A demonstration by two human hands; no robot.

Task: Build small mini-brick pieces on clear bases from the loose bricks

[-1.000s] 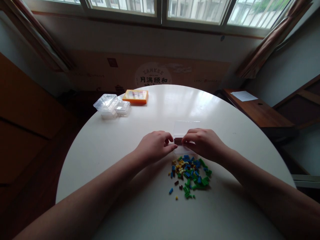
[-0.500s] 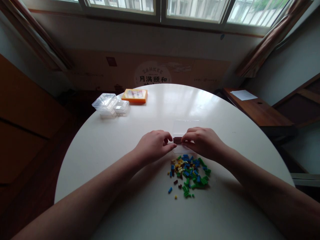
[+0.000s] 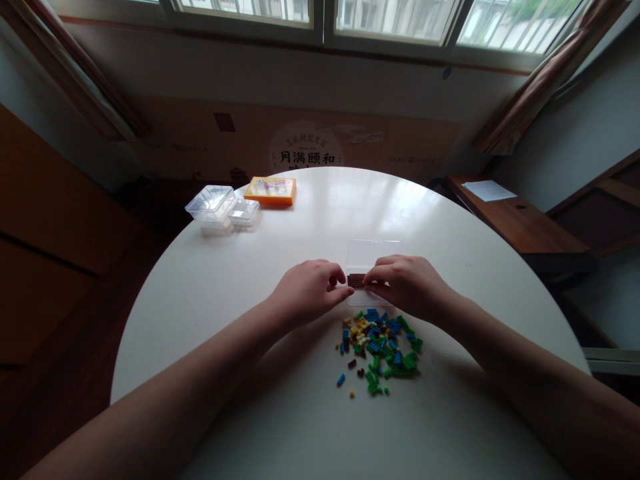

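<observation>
A small brown studded building-block piece (image 3: pixel 356 280) is level over a clear plastic sheet or lid (image 3: pixel 373 250) on the white table. My left hand (image 3: pixel 310 287) has its curled index finger and thumb at the left end of the piece, the thumb along its near edge. My right hand (image 3: pixel 407 283) pinches the other end, and its fingers hide that part. Just nearer than the clear plastic lies a loose heap of small building bricks (image 3: pixel 383 343), mostly blue, green and yellow, with a few brown ones.
Clear plastic boxes (image 3: pixel 213 208) stand at the table's far left edge, beside an orange flat box (image 3: pixel 270 191). A brown side table (image 3: pixel 530 230) with a white paper (image 3: pixel 489 191) is at the right. The round table (image 3: pixel 240 413) has a curved edge.
Both hands stay in nearly the same place at the brown piece. The view shifts very slightly; the heap of bricks looks unchanged.
</observation>
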